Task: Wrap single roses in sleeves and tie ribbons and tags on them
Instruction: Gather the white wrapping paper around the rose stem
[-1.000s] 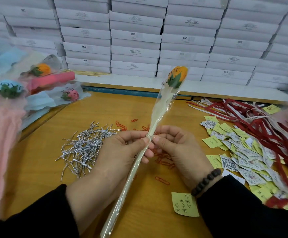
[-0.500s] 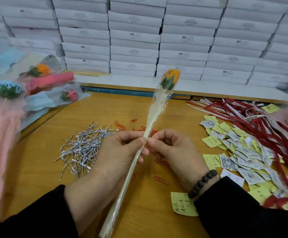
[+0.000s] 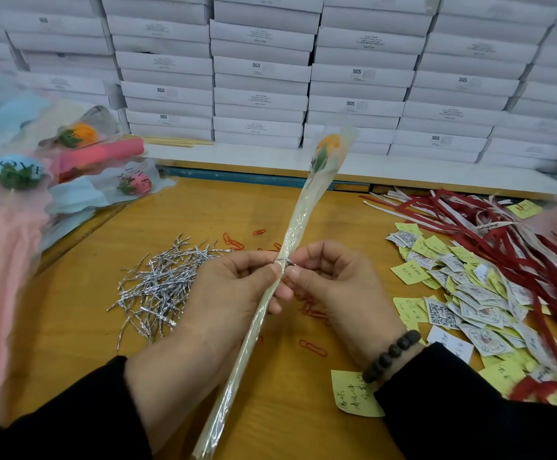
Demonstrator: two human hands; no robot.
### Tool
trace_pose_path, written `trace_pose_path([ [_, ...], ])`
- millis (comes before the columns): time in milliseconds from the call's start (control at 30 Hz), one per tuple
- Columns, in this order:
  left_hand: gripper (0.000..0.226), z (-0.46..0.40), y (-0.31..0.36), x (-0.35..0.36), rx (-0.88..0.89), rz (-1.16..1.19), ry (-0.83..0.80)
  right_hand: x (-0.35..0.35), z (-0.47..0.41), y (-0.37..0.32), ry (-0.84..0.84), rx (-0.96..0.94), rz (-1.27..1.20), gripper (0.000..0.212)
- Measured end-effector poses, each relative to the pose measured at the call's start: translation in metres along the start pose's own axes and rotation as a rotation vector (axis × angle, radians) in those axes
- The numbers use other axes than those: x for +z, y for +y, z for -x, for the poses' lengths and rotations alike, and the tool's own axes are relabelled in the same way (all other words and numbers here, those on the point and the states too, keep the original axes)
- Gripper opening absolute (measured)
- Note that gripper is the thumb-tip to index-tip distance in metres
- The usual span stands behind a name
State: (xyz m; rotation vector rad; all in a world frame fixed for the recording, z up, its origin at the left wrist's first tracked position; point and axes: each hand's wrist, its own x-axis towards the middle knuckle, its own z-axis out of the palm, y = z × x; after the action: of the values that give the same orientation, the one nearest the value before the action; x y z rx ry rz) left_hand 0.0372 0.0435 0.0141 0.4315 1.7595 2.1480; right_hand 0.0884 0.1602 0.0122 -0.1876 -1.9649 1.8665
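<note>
Holding a sleeved orange rose (image 3: 328, 151) tilted above a wooden table (image 3: 184, 214), the left hand (image 3: 234, 293) grips the clear sleeve (image 3: 298, 224) mid-stem, while the right hand (image 3: 333, 280) pinches a silver twist tie (image 3: 285, 260) wrapped around it. Loose ties (image 3: 161, 287) lie left; tags (image 3: 469, 293) and red ribbons (image 3: 502, 234) right.

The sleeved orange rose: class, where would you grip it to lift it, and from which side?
Grip the sleeved rose on the narrow stem section just below the silver twist tie, coming in from the side. There the sleeve is gathered tight on the stem, while the flared top near the bloom is loose film that would crumple.
</note>
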Motion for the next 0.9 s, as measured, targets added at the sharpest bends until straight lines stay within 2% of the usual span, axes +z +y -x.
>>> trace_pose_path([
  [133,0.011,-0.001,-0.001,0.000,-0.002,0.006,0.011,0.004,0.003,0.002,0.039,-0.095,0.191,0.012],
  [300,0.011,-0.003,-0.001,-0.001,-0.008,0.033,0.022,0.004,0.004,0.003,0.007,-0.263,0.465,0.020],
  [400,0.010,-0.002,-0.001,-0.001,-0.007,0.028,0.008,0.003,0.004,0.003,0.024,-0.377,0.644,0.014],
  [567,0.010,-0.002,-0.001,-0.001,-0.006,0.010,0.004,0.001,0.004,0.002,0.032,-0.381,0.691,0.006],
  [667,0.010,0.000,-0.001,-0.001,0.020,-0.020,0.001,0.001,0.003,0.000,-0.017,-0.308,0.756,0.009],
  [733,0.011,0.000,0.000,0.000,0.047,-0.035,0.011,0.000,0.001,-0.003,-0.059,-0.127,0.578,0.014],
  [833,0.011,0.000,0.001,0.002,0.078,-0.036,0.015,0.000,-0.001,-0.007,-0.099,0.185,0.066,0.022],
  [900,0.011,0.002,0.002,0.002,0.073,-0.022,0.015,0.000,-0.001,-0.006,-0.121,0.265,-0.081,0.022],
])
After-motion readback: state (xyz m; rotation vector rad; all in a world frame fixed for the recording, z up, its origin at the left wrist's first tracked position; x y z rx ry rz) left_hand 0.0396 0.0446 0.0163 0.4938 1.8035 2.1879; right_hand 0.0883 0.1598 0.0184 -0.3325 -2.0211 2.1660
